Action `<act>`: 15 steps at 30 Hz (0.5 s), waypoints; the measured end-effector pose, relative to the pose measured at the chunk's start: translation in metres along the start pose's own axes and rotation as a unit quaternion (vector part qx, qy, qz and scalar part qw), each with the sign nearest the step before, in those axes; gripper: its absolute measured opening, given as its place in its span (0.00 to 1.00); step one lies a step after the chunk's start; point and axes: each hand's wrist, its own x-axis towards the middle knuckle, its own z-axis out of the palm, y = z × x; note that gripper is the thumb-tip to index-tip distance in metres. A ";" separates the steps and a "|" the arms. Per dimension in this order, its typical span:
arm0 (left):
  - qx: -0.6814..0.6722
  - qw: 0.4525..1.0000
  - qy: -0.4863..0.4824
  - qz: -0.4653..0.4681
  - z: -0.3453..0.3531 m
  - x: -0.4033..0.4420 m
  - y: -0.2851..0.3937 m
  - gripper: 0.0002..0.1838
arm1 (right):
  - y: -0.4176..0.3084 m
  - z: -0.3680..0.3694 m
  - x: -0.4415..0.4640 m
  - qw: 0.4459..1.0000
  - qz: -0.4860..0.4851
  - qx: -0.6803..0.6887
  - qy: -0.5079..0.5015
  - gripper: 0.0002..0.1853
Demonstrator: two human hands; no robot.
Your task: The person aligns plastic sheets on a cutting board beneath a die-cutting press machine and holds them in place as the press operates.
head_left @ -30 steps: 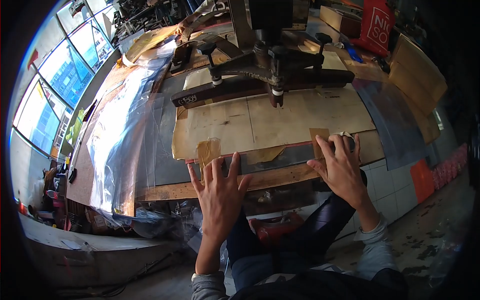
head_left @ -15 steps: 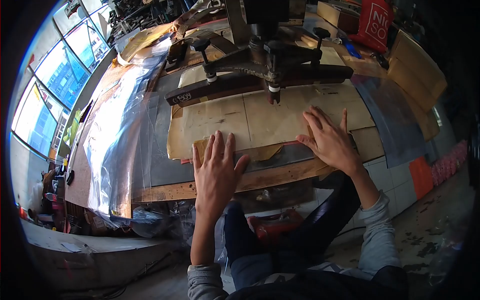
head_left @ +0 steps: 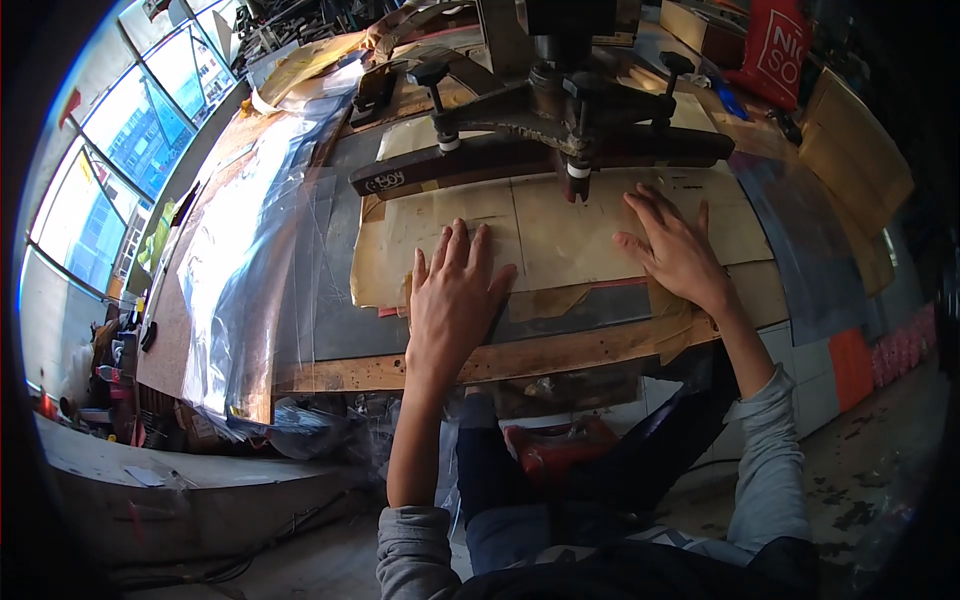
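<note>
A yellowed, stained flat sheet lies on the dark bench top, its far part running under a black metal bar. My left hand rests palm down on the sheet's near left part, fingers stretched out. Farther right, my right hand lies over the sheet with fingers spread and thumb apart. Neither hand grips anything. Brown tape-like strips and a thin red edge show along the sheet's near side. Above the sheet's middle, a dark press head with a white-ringed pin holds the bar.
Clear plastic sheeting covers the bench's left side. A bluish clear sheet hangs over the right edge beside brown cardboard. A red bag stands at back right. Another person's hand shows at the far left back.
Both my hands have slid farther forward over the sheet, toward the black bar, the left one more. The whole view has shifted slightly. The bar looks unmoved over the sheet.
</note>
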 end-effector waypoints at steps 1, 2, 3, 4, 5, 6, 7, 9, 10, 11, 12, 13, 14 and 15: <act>0.000 1.000 0.002 0.000 0.001 0.000 0.000 0.30 | 0.001 0.001 0.000 1.000 -0.002 -0.002 0.002 0.36; 0.000 1.000 0.004 0.000 0.002 0.001 -0.001 0.30 | 0.002 0.002 0.001 1.000 -0.003 -0.004 0.005 0.36; 0.000 1.000 0.006 0.000 0.003 0.001 -0.001 0.29 | 0.002 0.003 0.001 1.000 -0.004 -0.006 0.007 0.36; -0.001 1.000 0.010 0.001 0.003 0.000 -0.001 0.29 | 0.002 0.003 0.000 1.000 -0.005 -0.009 0.006 0.36; -0.001 1.000 0.014 0.003 0.003 -0.003 0.000 0.29 | 0.001 0.002 -0.001 1.000 -0.006 -0.012 0.005 0.36; -0.002 1.000 0.019 0.004 0.002 -0.003 0.001 0.29 | 0.001 0.001 -0.001 1.000 -0.007 -0.015 0.004 0.35; -0.001 1.000 0.019 0.004 0.002 -0.003 0.001 0.29 | 0.001 0.001 -0.002 1.000 -0.006 -0.009 0.003 0.35; 0.002 1.000 0.016 0.000 0.001 -0.004 0.001 0.30 | 0.002 0.001 -0.002 1.000 -0.003 0.004 -0.002 0.35; 0.004 1.000 0.014 -0.002 0.002 -0.003 0.000 0.30 | 0.002 0.002 -0.001 1.000 -0.004 0.004 0.000 0.36; 0.007 1.000 0.011 -0.003 0.002 -0.002 -0.001 0.29 | 0.003 0.004 -0.001 1.000 -0.004 0.003 0.002 0.36; 0.009 1.000 0.009 -0.003 0.003 -0.001 -0.001 0.29 | 0.004 0.005 0.000 1.000 -0.004 0.001 0.005 0.36; 0.010 1.000 0.007 -0.007 0.002 -0.001 -0.001 0.29 | 0.005 0.005 0.001 1.000 -0.004 0.006 0.004 0.36; 0.010 1.000 0.005 -0.010 0.001 0.000 0.000 0.29 | 0.005 0.005 0.002 1.000 -0.004 0.010 0.004 0.36; 0.010 1.000 0.003 -0.013 0.000 0.000 0.001 0.29 | 0.005 0.005 0.002 1.000 -0.002 0.014 0.003 0.36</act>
